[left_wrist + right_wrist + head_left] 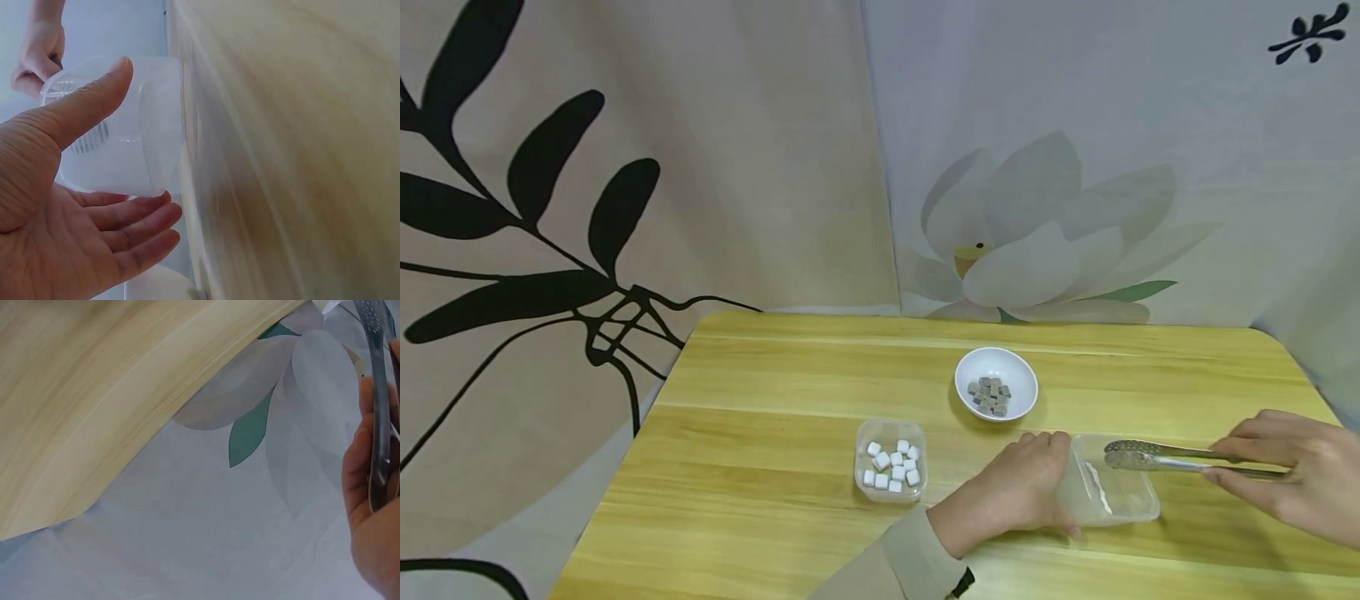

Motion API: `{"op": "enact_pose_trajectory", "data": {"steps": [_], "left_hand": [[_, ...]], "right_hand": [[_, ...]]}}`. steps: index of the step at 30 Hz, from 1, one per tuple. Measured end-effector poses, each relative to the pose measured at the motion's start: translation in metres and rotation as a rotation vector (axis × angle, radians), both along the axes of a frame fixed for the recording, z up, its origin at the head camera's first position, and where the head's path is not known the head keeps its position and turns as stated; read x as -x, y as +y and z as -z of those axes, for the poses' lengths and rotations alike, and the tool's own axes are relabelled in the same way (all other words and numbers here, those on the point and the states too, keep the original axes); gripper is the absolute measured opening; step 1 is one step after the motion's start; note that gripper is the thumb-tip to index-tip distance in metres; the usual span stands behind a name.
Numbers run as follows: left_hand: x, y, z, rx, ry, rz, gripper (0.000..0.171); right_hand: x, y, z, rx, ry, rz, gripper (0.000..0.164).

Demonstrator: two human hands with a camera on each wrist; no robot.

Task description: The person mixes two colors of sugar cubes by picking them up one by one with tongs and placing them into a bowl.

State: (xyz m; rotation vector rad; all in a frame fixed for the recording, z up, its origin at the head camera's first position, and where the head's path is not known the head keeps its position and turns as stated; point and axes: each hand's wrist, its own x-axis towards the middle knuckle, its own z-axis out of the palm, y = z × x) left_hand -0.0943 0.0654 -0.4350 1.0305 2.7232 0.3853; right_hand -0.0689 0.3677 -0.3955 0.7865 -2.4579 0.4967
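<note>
The left hand (pixel 1026 483) grasps a clear plastic container (pixel 1127 500) from its left side; the left wrist view shows the thumb along one wall and the fingers reaching past the other, with the container between them. This container sits on the right half of the worktop (pixel 737 467), and a white strip (pixel 1098 487) shows inside it. The right hand (pixel 1292 471) grips a pair of metal tongs (pixel 1138 460) by the handles, thumb on the near arm and fingers on the far one. The tongs point left, their two heads close together and lying across the container's right part as seen from the head; whether the tips are inside it or only above it, I cannot tell. To the left of the left hand stands a smaller clear box (pixel 860 458) with white cubes (pixel 882 481) scattered in it, some touching one another. Farther back, between the two clear vessels, a round white bowl (pixel 996 362) bears a cluster of small grey-brown cubes (pixel 988 397). A beige sleeve (pixel 917 554) covers the left forearm, with a dark band just below its cuff. Behind the worktop hangs pale cloth (pixel 775 167), printed with black leaves (pixel 553 158) on the left and a large white flower (pixel 1030 258) toward the right.
</note>
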Motion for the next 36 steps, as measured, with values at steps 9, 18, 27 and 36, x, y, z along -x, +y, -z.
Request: {"op": "enact_pose_trajectory", "data": {"steps": [9, 18, 27, 36], "left_hand": [[-0.001, -0.001, 0.001, -0.008, -0.045, -0.029, 0.082], [-0.002, 0.000, 0.000, 0.000, -0.069, -0.060, 0.076], [-0.006, -0.002, -0.012, 0.035, -0.056, -0.097, 0.078], [-0.014, -0.022, -0.026, 0.004, 0.046, -0.120, 0.070]], "right_hand": [[-0.003, 0.002, 0.001, 0.047, 0.016, 0.003, 0.069], [0.000, 0.002, 0.001, 0.143, 0.003, -0.049, 0.052], [0.002, -0.009, 0.002, 0.212, -0.045, 0.088, 0.029], [0.015, -0.030, 0.004, 0.279, -0.077, 0.126, 0.034]]}}
